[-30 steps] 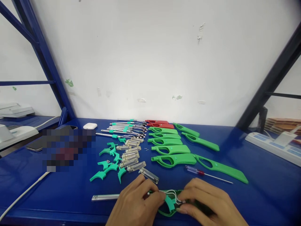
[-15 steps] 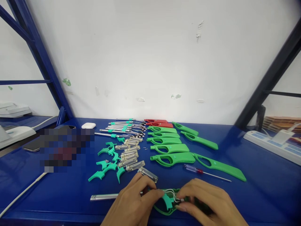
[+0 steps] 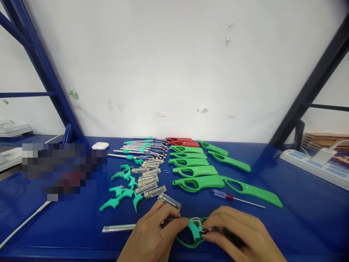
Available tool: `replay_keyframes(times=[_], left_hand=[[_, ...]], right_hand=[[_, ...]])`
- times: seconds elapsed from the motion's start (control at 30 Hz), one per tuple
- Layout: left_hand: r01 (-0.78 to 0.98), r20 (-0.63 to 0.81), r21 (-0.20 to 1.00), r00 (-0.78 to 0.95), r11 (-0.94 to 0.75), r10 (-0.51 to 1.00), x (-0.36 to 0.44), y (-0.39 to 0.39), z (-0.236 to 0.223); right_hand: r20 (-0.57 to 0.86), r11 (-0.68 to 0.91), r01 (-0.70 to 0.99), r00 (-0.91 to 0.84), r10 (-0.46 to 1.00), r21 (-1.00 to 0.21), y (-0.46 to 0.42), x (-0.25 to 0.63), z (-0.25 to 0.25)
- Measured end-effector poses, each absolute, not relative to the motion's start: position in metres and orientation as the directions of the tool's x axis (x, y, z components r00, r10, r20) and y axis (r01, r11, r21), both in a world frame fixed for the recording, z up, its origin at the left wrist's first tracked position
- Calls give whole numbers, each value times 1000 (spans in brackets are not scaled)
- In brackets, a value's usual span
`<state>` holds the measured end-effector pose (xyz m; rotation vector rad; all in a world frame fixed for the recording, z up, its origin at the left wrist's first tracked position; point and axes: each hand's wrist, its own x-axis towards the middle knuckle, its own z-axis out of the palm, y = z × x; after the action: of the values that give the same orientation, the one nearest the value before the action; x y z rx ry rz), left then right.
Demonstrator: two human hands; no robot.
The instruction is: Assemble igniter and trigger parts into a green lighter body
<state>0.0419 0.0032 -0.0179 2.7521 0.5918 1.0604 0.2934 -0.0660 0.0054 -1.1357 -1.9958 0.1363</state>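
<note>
Near the table's front edge lies an open green lighter housing [image 3: 188, 243], partly covered by my hands. My left hand [image 3: 149, 233] is closed on its left part, thumb and finger by the teal trigger [image 3: 194, 230]. A silver metal tube [image 3: 118, 228] sticks out to the left from under that hand. My right hand [image 3: 241, 233] pinches a small black part [image 3: 204, 231], apparently the igniter, at the housing's right part. White wires [image 3: 196, 220] loop over the housing between both hands. My right fingers hide much of the black part and the housing's right end.
Beyond my hands lie clear fuel tanks [image 3: 170, 201], loose teal triggers [image 3: 110, 204], metal tubes with wires [image 3: 121, 156], green housings [image 3: 199, 183] and red housings [image 3: 182, 144]. A screwdriver [image 3: 229, 197] lies right of centre. A power strip [image 3: 313, 167] is at far right.
The view has shifted slightly, so the table's contents sit a little further left. Both hands stay on the lighter housing, with hardly any finger movement.
</note>
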Motion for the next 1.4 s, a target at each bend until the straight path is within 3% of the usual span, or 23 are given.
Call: replay_keyframes(times=[0.43,0.73,1.13,1.4], left_hand=[[307,617,282,668,-909,417,41,4,-18],[314,655,261,637,-913,406,47,1,-15],[312,650,279,635,-908,418,48,-1,-16],[317,652,256,640,-913,406,49,-1,-18]], right_hand=[[576,561,693,-253,777,-453,-66,293,7],[568,483,724,-154,809,-492,-66,292,4],[548,534,722,-255,796,-440,-69,296,0],[525,568,767,-365,769,-299,-71,293,1]])
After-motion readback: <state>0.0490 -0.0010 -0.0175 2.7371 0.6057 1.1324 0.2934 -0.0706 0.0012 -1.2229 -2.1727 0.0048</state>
